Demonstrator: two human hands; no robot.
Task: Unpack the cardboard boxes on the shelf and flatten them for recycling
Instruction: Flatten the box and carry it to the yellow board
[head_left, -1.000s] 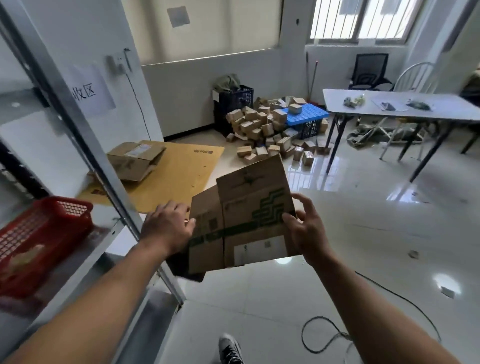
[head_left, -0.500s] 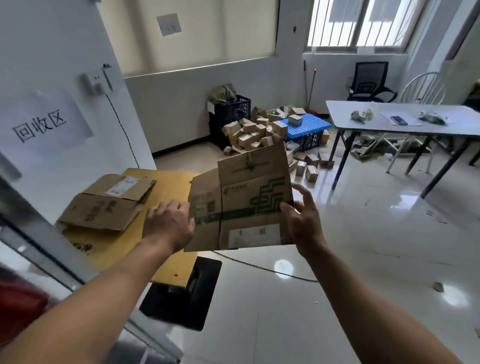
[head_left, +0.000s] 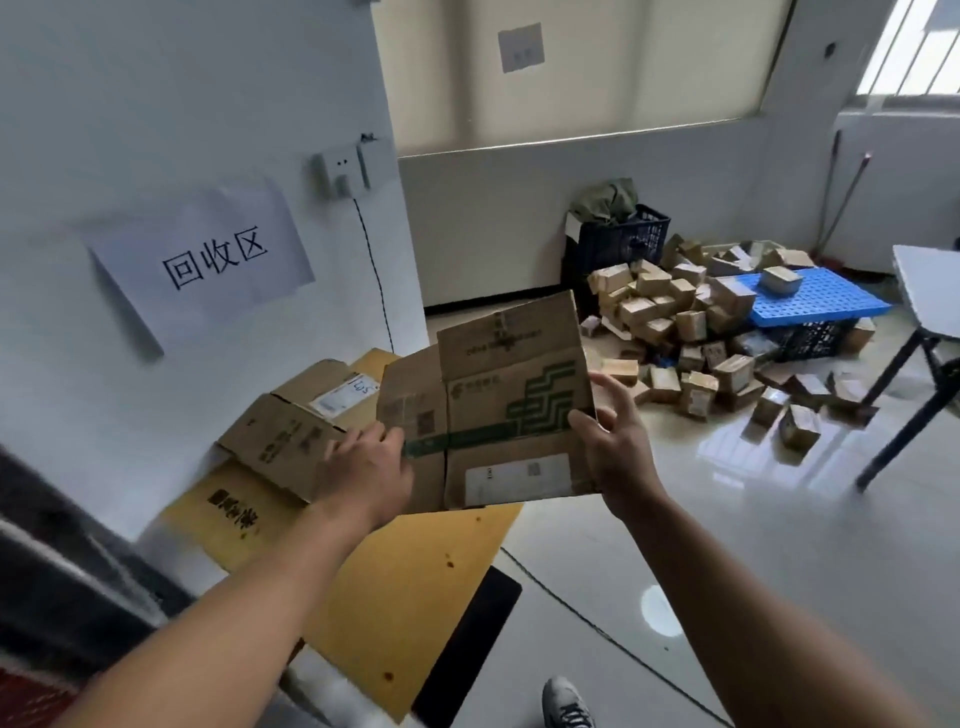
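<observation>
The flattened brown cardboard box with green printed bands (head_left: 511, 415) hangs in the air between both hands, over the far edge of the large yellow-brown cardboard sheet (head_left: 415, 587) spread on the floor. It is probably headed for the stack there. Another flattened brown cardboard box with a white label (head_left: 291, 436) already lies at the sheet's far left corner, close to the wall under a white paper sign (head_left: 208, 260). Gripped by its two side edges, the held box is flat and faces the person, one flap standing up. The left hand (head_left: 366, 467) grips the left edge, fingers bent over it, thumb out of sight. The right hand (head_left: 615, 447) is half spread, pinching the right edge, thumb on the front and fingers behind.
</observation>
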